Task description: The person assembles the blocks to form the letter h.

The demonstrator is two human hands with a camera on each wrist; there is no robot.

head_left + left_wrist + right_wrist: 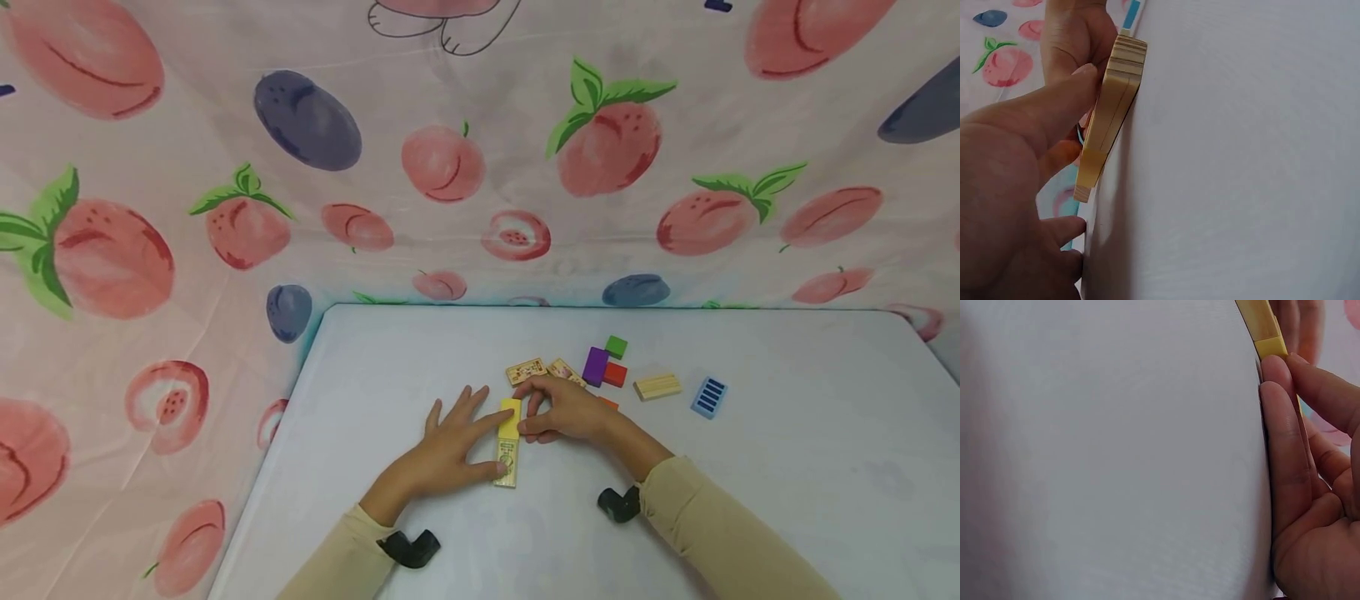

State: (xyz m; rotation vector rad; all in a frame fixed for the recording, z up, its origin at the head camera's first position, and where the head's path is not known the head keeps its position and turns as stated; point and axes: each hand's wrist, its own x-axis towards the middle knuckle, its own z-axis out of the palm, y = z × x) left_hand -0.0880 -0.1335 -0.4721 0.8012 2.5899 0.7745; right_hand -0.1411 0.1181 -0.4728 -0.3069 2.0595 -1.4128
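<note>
A yellow block [508, 429] lies end to end with a printed wooden block [510, 454] on the white table, forming a narrow row. My left hand [446, 458] reaches over from the left with fingers spread. Its index fingertip rests on the yellow block and its thumb on the printed one. From the other side my right hand [570, 410] pinches the yellow block, index finger at the far end and thumb along the right side. The left wrist view shows the row edge-on, with the wooden block [1116, 106] nearest and the yellow block [1091, 165] beyond.
Behind the right hand lie two printed wooden tiles [527, 372], a purple block [596, 367], a green block [617, 347], a red block [615, 374] and a partly hidden orange piece [609, 403]. Farther right are a plain wooden block [657, 386] and a blue barred tile [708, 397].
</note>
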